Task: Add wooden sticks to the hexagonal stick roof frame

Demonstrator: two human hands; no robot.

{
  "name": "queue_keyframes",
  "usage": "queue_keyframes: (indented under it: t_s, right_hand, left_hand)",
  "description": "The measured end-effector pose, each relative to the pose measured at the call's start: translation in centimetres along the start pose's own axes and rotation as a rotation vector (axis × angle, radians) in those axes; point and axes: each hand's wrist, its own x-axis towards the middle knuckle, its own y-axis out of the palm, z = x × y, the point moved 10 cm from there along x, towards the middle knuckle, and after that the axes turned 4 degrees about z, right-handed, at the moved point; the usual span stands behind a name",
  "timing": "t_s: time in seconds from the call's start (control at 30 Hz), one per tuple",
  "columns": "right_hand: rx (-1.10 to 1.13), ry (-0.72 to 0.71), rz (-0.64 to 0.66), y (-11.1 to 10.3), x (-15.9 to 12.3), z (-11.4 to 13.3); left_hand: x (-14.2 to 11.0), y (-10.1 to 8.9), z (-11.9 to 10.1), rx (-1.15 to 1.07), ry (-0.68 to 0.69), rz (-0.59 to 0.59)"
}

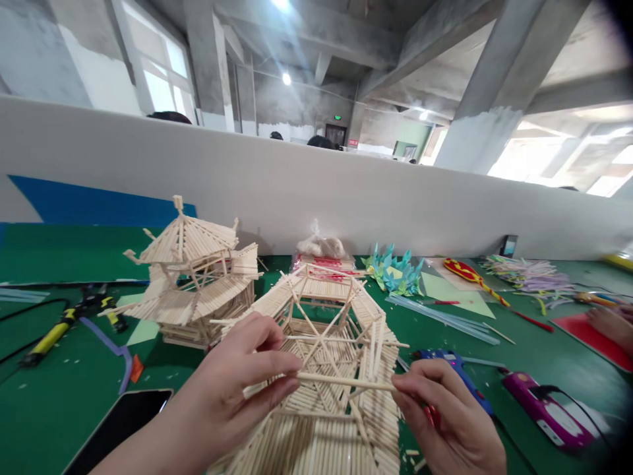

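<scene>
A thin wooden stick (346, 380) runs level between my two hands, above an unfinished stick-built pavilion model (316, 422). My left hand (247, 376) pinches the stick's left end between thumb and forefinger. At the other end, my right hand (445, 409) grips it with the fingertips. Something red (432, 415) shows at the right hand's fingers; I cannot tell whether it is held or lies behind. The model has an open frame of crossed sticks at its top and sloping stick roofs around it. My hands hide part of its near side.
A taller stick pavilion (192, 297) stands at left, near a yellow-and-black tool (54, 336) and a phone (119, 429). On the right lie a blue glue gun (452, 373), a purple power strip (544, 409) and glue sticks (445, 320). Another person's hand (610, 326) is at far right.
</scene>
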Motion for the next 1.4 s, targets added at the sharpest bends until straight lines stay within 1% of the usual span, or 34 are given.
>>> queue_keyframes:
  t_s: [0.1,0.2,0.4,0.57,0.67,0.73,1.0,1.2,1.4]
  right_hand:
    - [0.003,0.013,-0.002,0.0,0.1,0.0]
    - [0.011,0.018,-0.017,-0.1,0.2,0.2]
    - [0.032,0.025,-0.09,-0.5,0.9,0.6]
    - [0.042,0.02,-0.077,-0.2,1.1,1.0]
    - [0.052,0.021,-0.094,0.0,1.2,1.3]
    - [0.059,0.023,-0.116,0.1,1.3,1.4]
    - [0.085,0.014,-0.098,0.6,1.2,1.4]
    - [0.074,0.021,-0.09,0.7,1.2,1.5]
    - [0.068,0.026,-0.071,0.9,1.1,1.3]
  left_hand:
    - [-0.1,0.0,0.1,-0.011,-0.008,-0.011]
    - [0.0,-0.2,0.0,-0.024,0.014,-0.04]
    - [0.1,-0.5,0.0,-0.075,0.03,-0.093]
    - [0.0,-0.6,0.2,-0.098,0.038,-0.114]
    - [0.0,-0.6,0.3,-0.104,0.044,-0.122]
    - [-0.1,-0.5,0.4,-0.101,0.043,-0.117]
    - [-0.5,0.1,0.4,0.019,0.107,-0.078]
    - [-0.4,0.3,0.1,0.028,0.113,-0.05]
    - [-0.4,0.2,-0.1,0.027,0.117,-0.05]
